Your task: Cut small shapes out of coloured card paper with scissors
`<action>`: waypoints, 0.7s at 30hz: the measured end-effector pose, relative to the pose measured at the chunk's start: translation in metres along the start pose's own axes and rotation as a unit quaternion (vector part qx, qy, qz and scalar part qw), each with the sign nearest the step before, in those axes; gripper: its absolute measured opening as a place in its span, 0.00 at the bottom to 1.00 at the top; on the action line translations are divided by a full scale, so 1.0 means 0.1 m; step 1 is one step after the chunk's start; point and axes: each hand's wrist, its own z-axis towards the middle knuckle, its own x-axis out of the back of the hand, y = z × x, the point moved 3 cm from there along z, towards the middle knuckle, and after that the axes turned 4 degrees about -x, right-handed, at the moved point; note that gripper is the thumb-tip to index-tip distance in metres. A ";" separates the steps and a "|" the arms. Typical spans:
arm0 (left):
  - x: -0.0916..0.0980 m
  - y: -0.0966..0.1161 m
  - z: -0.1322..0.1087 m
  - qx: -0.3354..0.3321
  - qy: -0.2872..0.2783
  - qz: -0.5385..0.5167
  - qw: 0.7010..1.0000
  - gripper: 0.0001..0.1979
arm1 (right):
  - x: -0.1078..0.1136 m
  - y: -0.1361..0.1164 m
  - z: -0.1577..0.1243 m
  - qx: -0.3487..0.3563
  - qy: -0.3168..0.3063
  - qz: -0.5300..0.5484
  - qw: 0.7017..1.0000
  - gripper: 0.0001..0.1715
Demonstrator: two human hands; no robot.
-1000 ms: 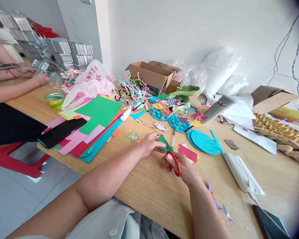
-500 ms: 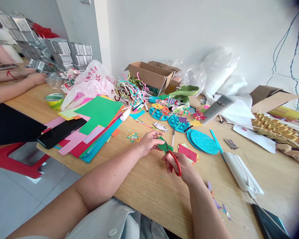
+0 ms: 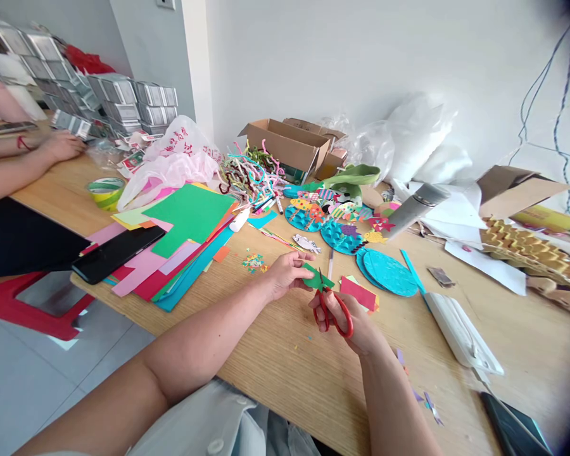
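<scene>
Wood-grained tabletop seen from the wearer's head; at the centre, the left hand pinches a small piece of green paper, the right hand is closed round the handles of red scissors, their blades at the paper; the hands are near each other. Around that paper as clock centre: a coloured paper stack with a black phone on it at 9 to 10 o'clock; turquoise discs at 3; a white power strip near 4; an open cardboard box just before 12, below a pale wall; a co-worker's hand at 10; a red stool at 9, on tiled floor.
</scene>
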 end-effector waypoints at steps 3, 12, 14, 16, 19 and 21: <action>0.00 0.00 0.00 0.002 -0.005 -0.009 1.000 0.22 | 0.01 0.00 0.00 -0.003 0.002 0.004 1.000 0.27; 0.01 -0.02 0.01 0.012 -0.007 0.016 1.000 0.23 | -0.01 -0.04 0.01 -0.014 -0.006 -0.012 1.000 0.28; 0.01 -0.03 0.01 0.009 -0.013 0.012 1.000 0.24 | -0.01 -0.05 0.00 -0.012 -0.005 -0.011 1.000 0.28; 0.02 -0.04 0.02 0.006 -0.020 0.007 1.000 0.25 | -0.01 -0.05 -0.01 -0.009 -0.004 -0.008 1.000 0.28; 0.03 -0.06 0.02 0.003 -0.025 0.004 1.000 0.25 | -0.01 -0.04 -0.01 -0.008 -0.001 -0.005 1.000 0.28; 0.03 -0.06 0.03 0.005 -0.022 0.004 1.000 0.24 | 0.00 -0.02 0.00 -0.008 0.001 -0.002 1.000 0.28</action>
